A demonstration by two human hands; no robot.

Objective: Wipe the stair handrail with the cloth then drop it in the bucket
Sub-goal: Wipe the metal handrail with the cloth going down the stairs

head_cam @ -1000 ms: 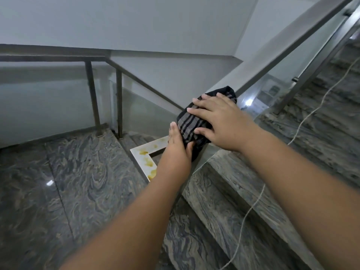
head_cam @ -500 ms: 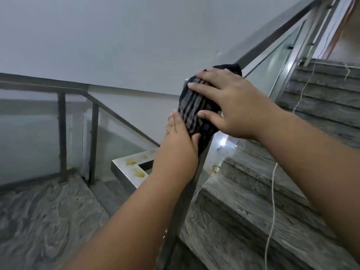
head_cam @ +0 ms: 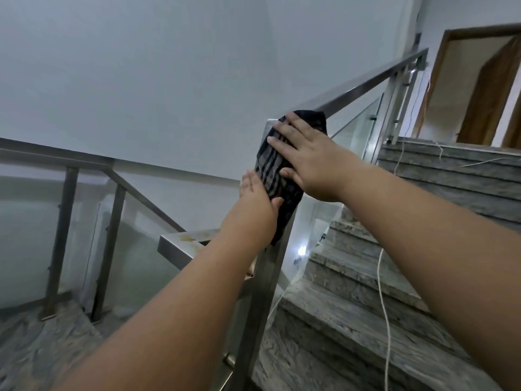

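Observation:
A dark cloth (head_cam: pixel 272 170) with grey stripes hangs over the corner where the steel handrail (head_cam: pixel 366 86) meets its upright post (head_cam: pixel 265 277). My right hand (head_cam: pixel 310 159) lies flat on the cloth's upper part, fingers straight and spread, pressing it to the rail. Just below it, my left hand (head_cam: pixel 253 204) clasps the post, with its fingers along the far side and its thumb over the cloth's lower part. No bucket is in view.
A lower rail section (head_cam: pixel 180 244) with yellow stains runs left from the post. Grey marble stairs (head_cam: pixel 352 320) climb on the right with a white cord (head_cam: pixel 386 306) trailing down them. A wooden door frame (head_cam: pixel 439 80) stands at the top, and glass panels fill the railings.
Both hands have slid the cloth up the post to the rail's corner. My view has tilted upward, so the top landing and door now show.

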